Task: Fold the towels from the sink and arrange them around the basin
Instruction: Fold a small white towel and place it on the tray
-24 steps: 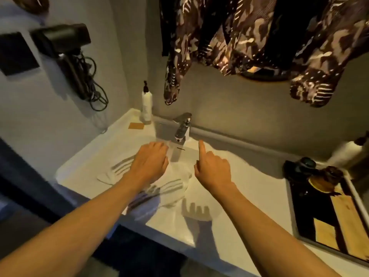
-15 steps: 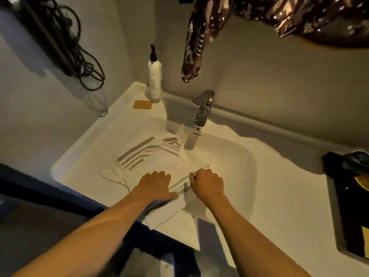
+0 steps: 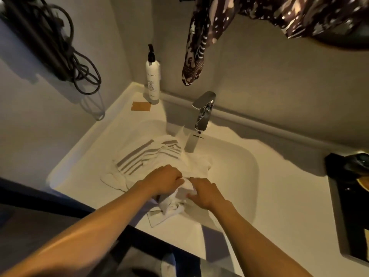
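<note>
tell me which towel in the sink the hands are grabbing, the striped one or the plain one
The plain white towel at the basin's near edge: both the left hand and right hand bunch it up. The grey-striped towel lies untouched behind them.

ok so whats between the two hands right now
In the head view, a bunched fold of white towel fills the gap between the left hand and right hand, both gripping it.

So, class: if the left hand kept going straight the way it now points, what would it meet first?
The left hand points right, toward the right hand. It would meet the bunched white towel both grip, then probably the right hand's fingers; depth is unclear.
</note>
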Available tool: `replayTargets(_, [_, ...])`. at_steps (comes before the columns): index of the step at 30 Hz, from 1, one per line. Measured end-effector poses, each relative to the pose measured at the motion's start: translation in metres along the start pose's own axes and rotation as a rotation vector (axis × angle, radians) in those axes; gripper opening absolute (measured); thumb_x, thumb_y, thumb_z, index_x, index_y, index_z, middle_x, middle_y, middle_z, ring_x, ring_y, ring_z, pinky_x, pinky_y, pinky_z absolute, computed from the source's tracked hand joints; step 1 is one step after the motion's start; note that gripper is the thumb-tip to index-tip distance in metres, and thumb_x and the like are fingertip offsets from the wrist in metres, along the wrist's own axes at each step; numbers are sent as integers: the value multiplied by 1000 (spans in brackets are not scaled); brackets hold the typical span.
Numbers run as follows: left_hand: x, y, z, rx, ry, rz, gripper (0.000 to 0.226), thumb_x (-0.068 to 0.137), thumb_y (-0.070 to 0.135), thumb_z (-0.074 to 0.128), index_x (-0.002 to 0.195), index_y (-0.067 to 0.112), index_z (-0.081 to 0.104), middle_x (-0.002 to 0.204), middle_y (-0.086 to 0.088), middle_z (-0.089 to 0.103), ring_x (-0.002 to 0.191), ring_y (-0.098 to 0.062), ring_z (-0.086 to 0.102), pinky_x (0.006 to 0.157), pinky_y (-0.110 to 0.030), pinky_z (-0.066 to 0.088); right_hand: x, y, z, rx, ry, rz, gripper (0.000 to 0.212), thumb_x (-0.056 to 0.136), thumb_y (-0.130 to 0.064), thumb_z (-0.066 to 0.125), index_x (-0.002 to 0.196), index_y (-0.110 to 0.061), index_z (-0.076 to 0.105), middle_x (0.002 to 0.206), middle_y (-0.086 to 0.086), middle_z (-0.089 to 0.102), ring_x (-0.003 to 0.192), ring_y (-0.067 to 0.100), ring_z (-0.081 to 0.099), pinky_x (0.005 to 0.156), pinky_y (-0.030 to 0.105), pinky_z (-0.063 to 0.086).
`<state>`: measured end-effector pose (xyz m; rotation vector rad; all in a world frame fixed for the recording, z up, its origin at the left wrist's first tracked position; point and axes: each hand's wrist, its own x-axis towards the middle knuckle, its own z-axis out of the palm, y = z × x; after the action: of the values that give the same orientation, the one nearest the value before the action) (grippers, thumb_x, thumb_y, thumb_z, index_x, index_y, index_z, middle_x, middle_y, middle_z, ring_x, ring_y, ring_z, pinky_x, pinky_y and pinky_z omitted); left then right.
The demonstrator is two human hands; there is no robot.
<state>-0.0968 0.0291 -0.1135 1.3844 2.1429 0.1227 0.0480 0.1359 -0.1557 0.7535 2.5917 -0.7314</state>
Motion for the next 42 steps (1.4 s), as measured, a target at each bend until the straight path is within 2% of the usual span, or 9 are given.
replayTargets(3, [-9, 6, -35, -41, 98, 43, 22, 102, 28, 40, 86, 17, 47, 84, -3, 54, 74, -23, 50, 64, -34, 37, -2, -1, -28, 68, 190, -104, 22, 96, -30, 45, 110, -23, 60, 110, 10, 69, 98, 36, 62, 76, 42, 51])
replayTargets(9, [-30, 49, -96, 30, 201, 84, 19, 86, 16, 59, 99, 20, 47, 93, -6, 61, 83, -25, 59, 72, -42, 52, -42, 0, -129, -6, 329, -296, 4, 93, -31, 43, 91, -30, 46, 98, 12, 67, 82, 36, 59, 67, 43, 50])
replayTargets(13, [-38, 94, -130, 120, 340, 131, 34, 77, 1, 59, 87, 30, 45, 91, -3, 62, 87, -27, 60, 72, -43, 52, -92, 34, -200, -55, 364, -363, 6, 86, -32, 38, 81, -33, 41, 94, 12, 67, 86, 35, 59, 71, 45, 48])
replayTargets(18, [-35, 167, -158, 41, 469, 220, 16, 81, 6, 64, 91, 16, 58, 90, -7, 66, 86, -27, 60, 74, -42, 49, -166, 107, -265, -202, 466, -279, 23, 94, -19, 49, 73, -26, 42, 88, 14, 65, 83, 36, 58, 70, 46, 47])
replayTargets(23, [-6, 254, -154, 1, 640, 298, 17, 81, 5, 66, 90, 19, 64, 89, -2, 69, 84, -23, 62, 70, -41, 51, -234, 190, -292, -413, 655, -172, 24, 83, -10, 58, 79, -24, 39, 81, 0, 46, 78, 30, 50, 56, 36, 35])
replayTargets(29, [0, 325, -116, 1, 877, 400, 29, 71, -4, 63, 92, 16, 60, 87, -5, 69, 79, -26, 62, 66, -41, 51, -284, 260, -272, -418, 1057, -48, 33, 75, -7, 71, 104, -20, 62, 92, 2, 60, 82, 27, 53, 65, 37, 41])
replayTargets(32, [2, 317, -54, -32, 725, 454, 25, 68, 4, 56, 89, 15, 64, 85, 1, 70, 79, -23, 65, 64, -38, 52, -293, 282, -217, -409, 1015, -34, 39, 69, -3, 71, 104, -18, 64, 92, 3, 63, 84, 28, 57, 70, 38, 42])
replayTargets(36, [7, 276, 61, 72, 426, 275, 45, 71, -9, 53, 101, 19, 71, 102, -3, 73, 95, -25, 67, 71, -30, 48, -287, 303, -99, -393, 597, 64, 32, 70, -9, 68, 99, -21, 64, 86, 2, 64, 81, 28, 62, 67, 39, 41])
replayTargets(42, [-23, 223, 165, 32, 69, 115, 39, 80, 2, 51, 108, 22, 67, 92, 7, 63, 85, -13, 60, 61, -23, 35, -297, 311, 29, -358, 315, 33, 24, 59, -21, 81, 72, -30, 63, 57, -6, 60, 52, 15, 57, 51, 27, 40])
